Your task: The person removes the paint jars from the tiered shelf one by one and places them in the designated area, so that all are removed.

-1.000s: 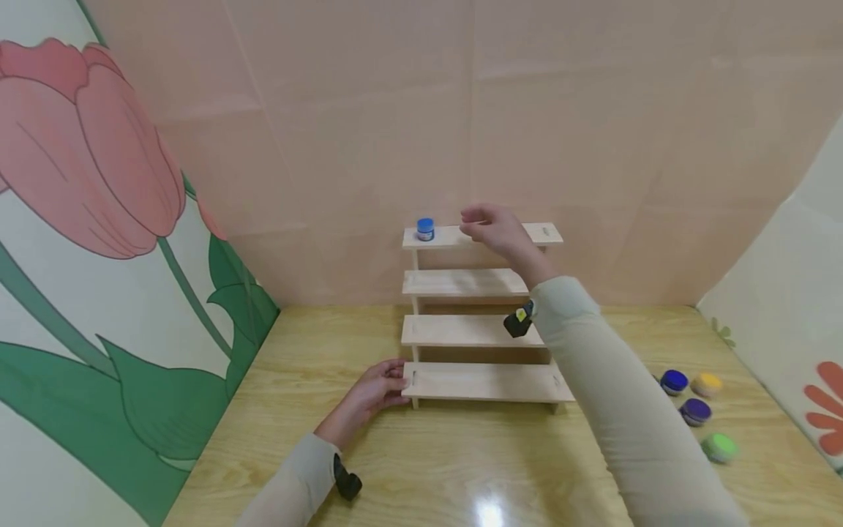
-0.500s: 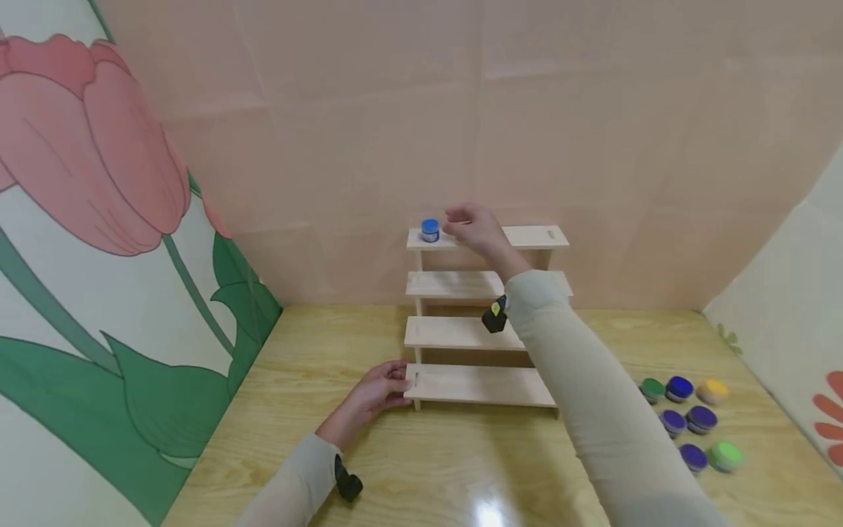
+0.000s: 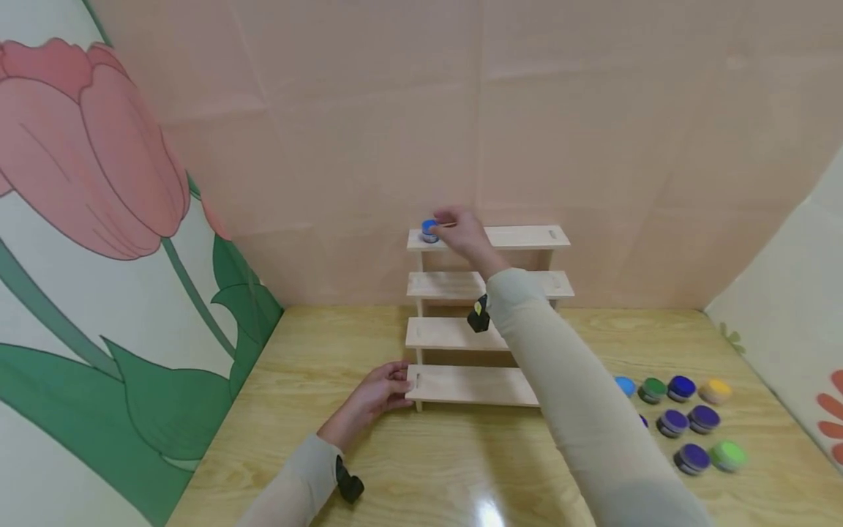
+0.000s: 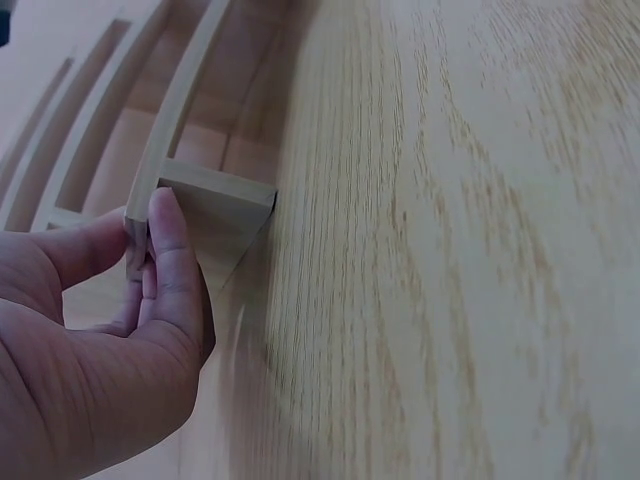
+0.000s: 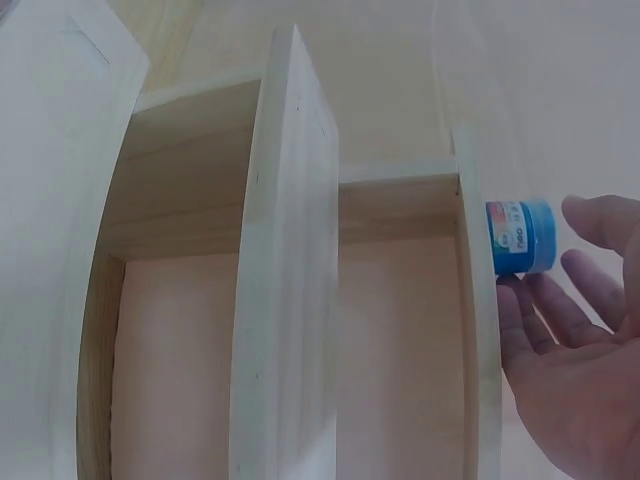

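A stepped wooden display rack point(image 3: 448, 333) with several shelves stands on the table against the backdrop. At the left end of its lowest shelf, my left hand point(image 3: 372, 395) pinches the board's edge; the left wrist view shows thumb and fingers on either side of the board point(image 4: 160, 160). On the top shelf's left part stands a small blue jar point(image 5: 520, 238) with a label, upright. My right hand point(image 3: 464, 234) is at this jar, its fingertips partly covering it. In the right wrist view the thumb is apart from the lid, while loosely bent fingers lie close beside the jar.
Several small jars with dark blue, purple, green and yellow lids stand on the table at the right, such as a light green one point(image 3: 728, 455). The right sleeve point(image 3: 579, 388) hides part of the rack and some jars. A tulip-patterned panel point(image 3: 125, 168) borders the left.
My right hand has moved left along the top shelf to the blue jar. More jars show at the right as the forearm shifted left. The left hand keeps its hold on the rack.
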`<state>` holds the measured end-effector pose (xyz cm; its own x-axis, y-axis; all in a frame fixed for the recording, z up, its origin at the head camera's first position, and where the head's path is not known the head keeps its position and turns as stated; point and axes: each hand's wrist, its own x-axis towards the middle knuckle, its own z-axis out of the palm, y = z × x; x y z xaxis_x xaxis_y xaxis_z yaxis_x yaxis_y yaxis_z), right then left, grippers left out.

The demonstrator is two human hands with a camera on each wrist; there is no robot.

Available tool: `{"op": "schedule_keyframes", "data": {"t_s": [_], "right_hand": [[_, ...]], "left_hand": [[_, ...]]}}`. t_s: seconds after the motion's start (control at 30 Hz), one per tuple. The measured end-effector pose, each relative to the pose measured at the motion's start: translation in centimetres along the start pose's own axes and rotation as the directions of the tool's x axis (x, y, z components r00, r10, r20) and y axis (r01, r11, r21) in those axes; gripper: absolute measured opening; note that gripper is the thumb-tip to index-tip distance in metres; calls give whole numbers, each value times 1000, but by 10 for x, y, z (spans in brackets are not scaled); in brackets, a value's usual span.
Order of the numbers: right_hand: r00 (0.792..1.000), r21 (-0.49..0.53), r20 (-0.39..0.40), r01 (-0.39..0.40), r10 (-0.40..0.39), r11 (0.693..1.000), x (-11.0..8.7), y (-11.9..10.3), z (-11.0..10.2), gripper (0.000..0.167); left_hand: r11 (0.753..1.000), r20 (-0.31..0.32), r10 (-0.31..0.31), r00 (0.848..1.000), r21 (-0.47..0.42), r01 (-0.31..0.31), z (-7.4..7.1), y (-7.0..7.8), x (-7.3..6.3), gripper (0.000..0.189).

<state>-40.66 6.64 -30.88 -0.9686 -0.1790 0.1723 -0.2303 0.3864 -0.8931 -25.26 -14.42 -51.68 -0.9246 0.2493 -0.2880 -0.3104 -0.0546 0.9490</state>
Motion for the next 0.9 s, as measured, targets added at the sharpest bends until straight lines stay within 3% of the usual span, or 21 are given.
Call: {"op": "schedule_keyframes", "data": {"t_s": [0.23,0.53,0.67,0.9], "right_hand": [[1000,-28,4,7,-7,1000,3,1,5,49],[999,-144,-39,-14,9,989,5,5,7,46],[998,-142,-54,-31,24,989,5,4,5,44],[997,-105,-69,26,-33,994,2,0,-11,47]], "left_hand": [[1000,10,1,1000,-4,-1,2,-2,2,57],[1000,17,-17,1000,-1,17,6,-5,5,57],[1000,18,-17,1000,2,17,7,-4,6,57],[1000,18,-5,1000,20,5,7,1,9,57]]}}
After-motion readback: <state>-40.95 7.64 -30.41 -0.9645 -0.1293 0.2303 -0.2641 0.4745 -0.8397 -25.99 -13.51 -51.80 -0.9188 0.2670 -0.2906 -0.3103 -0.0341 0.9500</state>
